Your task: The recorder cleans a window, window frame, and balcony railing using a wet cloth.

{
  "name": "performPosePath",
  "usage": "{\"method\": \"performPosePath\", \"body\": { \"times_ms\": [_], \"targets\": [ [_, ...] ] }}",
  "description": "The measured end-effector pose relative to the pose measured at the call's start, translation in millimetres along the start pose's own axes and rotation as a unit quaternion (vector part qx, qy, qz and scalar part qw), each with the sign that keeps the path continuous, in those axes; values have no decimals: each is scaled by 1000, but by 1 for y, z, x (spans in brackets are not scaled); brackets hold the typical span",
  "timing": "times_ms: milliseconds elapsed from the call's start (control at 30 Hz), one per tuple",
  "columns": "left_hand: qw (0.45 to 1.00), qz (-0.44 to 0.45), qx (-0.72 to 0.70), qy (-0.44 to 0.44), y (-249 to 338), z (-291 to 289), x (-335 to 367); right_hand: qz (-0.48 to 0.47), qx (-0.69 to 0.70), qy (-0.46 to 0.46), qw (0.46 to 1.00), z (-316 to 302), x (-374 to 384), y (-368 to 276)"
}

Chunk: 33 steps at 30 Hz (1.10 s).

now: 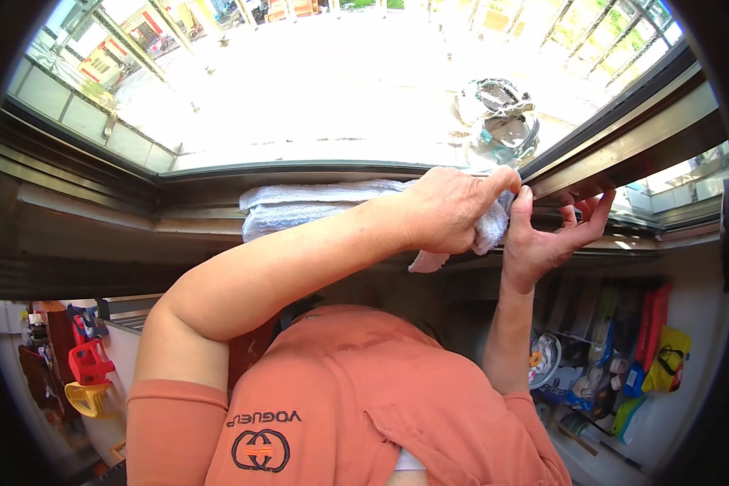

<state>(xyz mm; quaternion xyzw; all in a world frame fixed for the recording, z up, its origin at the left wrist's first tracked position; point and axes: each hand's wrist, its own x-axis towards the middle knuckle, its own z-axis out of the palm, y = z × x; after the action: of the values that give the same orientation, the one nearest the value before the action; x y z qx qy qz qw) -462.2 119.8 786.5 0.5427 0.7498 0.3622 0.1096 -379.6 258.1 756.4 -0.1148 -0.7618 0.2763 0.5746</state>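
Note:
A folded white-and-pale-blue towel (pixel 324 198) lies along the lower window frame, just inside the glass. My left hand (pixel 454 206) is closed on the towel's right end, and its fingertips press into the corner by the dark window sash (pixel 624 154). Part of the towel bunches below that hand, and a pinkish end hangs down. My right hand (pixel 539 247) is close beside it, thumb raised near the towel and fingers curled against the lower edge of the sash. Some of the right fingertips are hidden by the sash.
Beyond the window pane (pixel 324 105) is a bright yard with railings. A round, dark-rimmed object (pixel 506 134) shows through the glass. Below left are a red plastic stool (pixel 91 362) and a yellow one (pixel 87 398). Below right, a white tub (pixel 545 356) stands near assorted bags.

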Motion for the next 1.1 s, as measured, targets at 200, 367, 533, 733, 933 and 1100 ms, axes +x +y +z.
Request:
{"method": "performPosePath", "body": {
  "times_ms": [200,367,533,733,933,1100],
  "targets": [
    [997,-49,-13,-51,7,-7,14,36,-16,-14,999,-3,3,-10],
    [997,-53,18,-56,9,-8,20,37,-12,-20,999,-3,3,-12],
    [993,-38,63,-92,18,-10,25,24,2,-19,1000,-5,3,-10],
    [996,-26,52,-65,14,-8,25,4,-19,-15,1000,-1,2,-2],
    [989,13,144,-21,14,-3,22,-22,-62,-16,998,0,3,-4],
    [965,30,255,-43,15,-6,12,-31,-107,-18,994,-1,1,-5]
  ]
}}
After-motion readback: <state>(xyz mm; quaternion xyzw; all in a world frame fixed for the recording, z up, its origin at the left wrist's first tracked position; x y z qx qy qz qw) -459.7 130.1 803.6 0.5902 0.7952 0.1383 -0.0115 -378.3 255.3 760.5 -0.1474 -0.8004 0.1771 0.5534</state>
